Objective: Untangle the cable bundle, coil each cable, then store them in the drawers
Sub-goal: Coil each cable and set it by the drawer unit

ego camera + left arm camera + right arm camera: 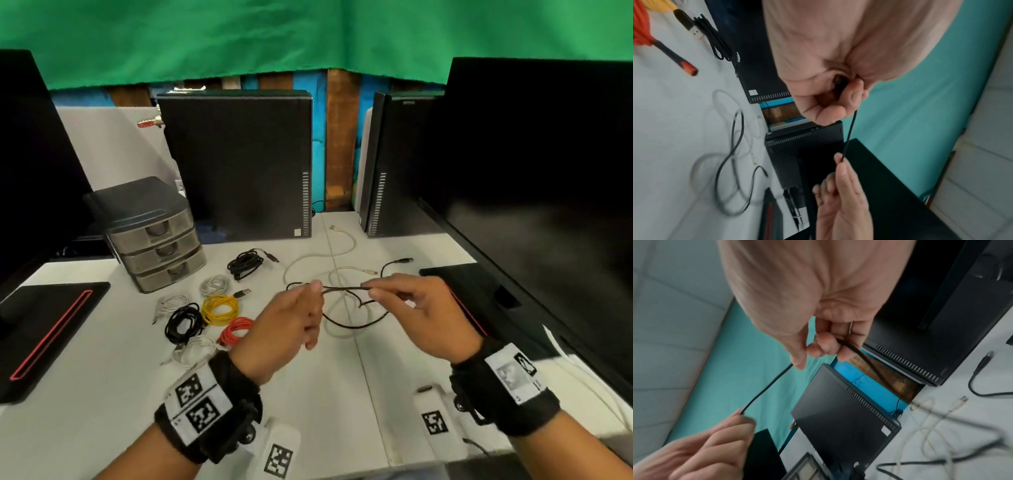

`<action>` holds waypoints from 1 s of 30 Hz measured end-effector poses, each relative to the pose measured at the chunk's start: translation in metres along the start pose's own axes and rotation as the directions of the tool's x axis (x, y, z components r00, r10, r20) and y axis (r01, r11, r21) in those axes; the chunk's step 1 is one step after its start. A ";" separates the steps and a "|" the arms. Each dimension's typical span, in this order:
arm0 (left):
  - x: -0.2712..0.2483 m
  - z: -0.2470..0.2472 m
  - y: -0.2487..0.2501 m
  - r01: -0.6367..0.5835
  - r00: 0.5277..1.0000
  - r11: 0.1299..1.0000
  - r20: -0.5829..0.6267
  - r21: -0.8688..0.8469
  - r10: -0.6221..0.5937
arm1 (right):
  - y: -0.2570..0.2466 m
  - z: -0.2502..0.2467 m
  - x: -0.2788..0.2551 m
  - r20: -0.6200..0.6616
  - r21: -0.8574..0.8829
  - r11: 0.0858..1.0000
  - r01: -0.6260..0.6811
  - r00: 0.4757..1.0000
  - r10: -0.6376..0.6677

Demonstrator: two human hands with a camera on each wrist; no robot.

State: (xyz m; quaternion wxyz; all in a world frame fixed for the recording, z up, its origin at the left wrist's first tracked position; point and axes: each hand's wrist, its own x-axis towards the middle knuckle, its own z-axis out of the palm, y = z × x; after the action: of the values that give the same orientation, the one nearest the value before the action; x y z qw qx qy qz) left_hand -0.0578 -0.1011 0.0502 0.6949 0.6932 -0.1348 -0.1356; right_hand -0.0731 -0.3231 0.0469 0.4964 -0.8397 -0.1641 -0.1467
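A thin black cable (346, 288) is stretched between my two hands above the white desk (102, 394). My left hand (313, 291) pinches one end of the stretch; the left wrist view shows the black cable (849, 134) leaving its curled fingers. My right hand (373, 291) pinches the black cable (768, 387) between thumb and fingers. The rest of that cable loops on the desk, crossed with a white cable (329, 260). Several coiled cables lie at the left: yellow (220, 309), red (236, 330), black (183, 322), white (215, 284). The grey drawer unit (154, 236) stands behind them, drawers closed.
Two black computer cases (239, 164) stand at the back of the desk. Dark monitors (548, 192) flank both sides, with black stand bases (44, 335) on the desk. Another black coil (245, 263) lies near the drawers. White tagged blocks (279, 455) sit at the near edge.
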 end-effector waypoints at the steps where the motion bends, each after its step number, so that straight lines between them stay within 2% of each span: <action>1: 0.000 -0.003 0.011 0.019 1.000 0.987 -0.014 -0.161 -0.022 | 0.000 -0.005 0.004 -0.062 0.042 0.999 0.013 0.998 -0.011; 3: 0.000 -0.009 0.028 0.005 0.999 0.946 -0.031 -0.325 -0.016 | 0.004 -0.013 0.011 -0.138 0.055 0.998 0.023 0.990 -0.015; 5: 0.000 -0.015 0.033 -0.021 0.998 0.923 -0.065 -0.384 -0.005 | 0.014 -0.018 0.017 -0.173 -0.019 1.000 -0.002 0.985 -0.002; 8: -0.002 -0.020 0.034 -0.050 0.994 0.923 -0.112 -0.382 0.007 | 0.035 -0.024 0.019 -0.211 -0.293 0.956 -0.027 0.977 -0.036; 10: -0.003 -0.021 0.036 -0.056 0.993 0.927 -0.117 -0.370 0.013 | 0.051 -0.028 0.019 -0.192 -0.549 0.835 -0.034 0.978 -0.087; 11: -0.003 -0.021 0.036 -0.059 0.993 0.932 -0.120 -0.359 0.017 | 0.056 -0.029 0.022 -0.162 -0.645 0.763 -0.053 0.984 -0.069; 14: -0.006 -0.015 0.043 -0.089 0.991 0.952 -0.117 -0.294 0.057 | 0.055 -0.034 0.053 -0.061 -0.820 0.561 -0.109 0.993 0.103; 15: -0.007 -0.013 0.048 -0.118 0.990 0.953 -0.110 -0.279 0.090 | 0.052 -0.037 0.069 -0.042 -0.835 0.537 -0.119 0.987 0.154; 16: -0.009 -0.013 0.054 -0.152 0.987 0.949 -0.100 -0.275 0.130 | 0.048 -0.043 0.087 -0.041 -0.825 0.547 -0.144 0.980 0.196; 18: -0.013 -0.015 0.064 -0.213 0.977 0.934 -0.089 -0.286 0.195 | 0.034 -0.061 0.122 -0.085 -0.715 0.660 -0.230 0.966 0.244; 20: -0.015 -0.019 0.069 -0.240 0.970 0.927 -0.098 -0.289 0.221 | 0.016 -0.081 0.152 -0.159 -0.604 0.765 -0.223 0.974 0.159; 22: -0.015 -0.020 0.068 -0.235 0.971 0.931 -0.104 -0.279 0.214 | -0.008 -0.100 0.178 -0.234 -0.566 0.813 -0.137 0.972 0.001; 24: -0.013 -0.018 0.063 -0.217 0.975 0.943 -0.109 -0.251 0.196 | -0.035 -0.115 0.202 -0.318 -0.563 0.824 -0.067 0.938 -0.141; 26: -0.011 -0.016 0.059 -0.195 0.979 0.955 -0.106 -0.224 0.175 | -0.062 -0.126 0.219 -0.382 -0.554 0.831 -0.042 0.900 -0.210; 28: -0.009 -0.014 0.056 -0.178 0.982 0.963 -0.099 -0.201 0.161 | -0.081 -0.130 0.229 -0.395 -0.542 0.839 -0.038 0.893 -0.215; 30: -0.009 -0.012 0.054 -0.167 0.984 0.969 -0.100 -0.184 0.150 | -0.092 -0.128 0.228 -0.368 -0.582 0.807 -0.099 0.917 -0.153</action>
State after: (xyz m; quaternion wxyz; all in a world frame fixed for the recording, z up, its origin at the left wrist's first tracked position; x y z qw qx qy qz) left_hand -0.0616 -0.0863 0.1044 0.7721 0.6153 -0.1462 -0.0621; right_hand 0.0838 -0.3645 0.2717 0.2317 -0.9015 -0.0183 -0.3651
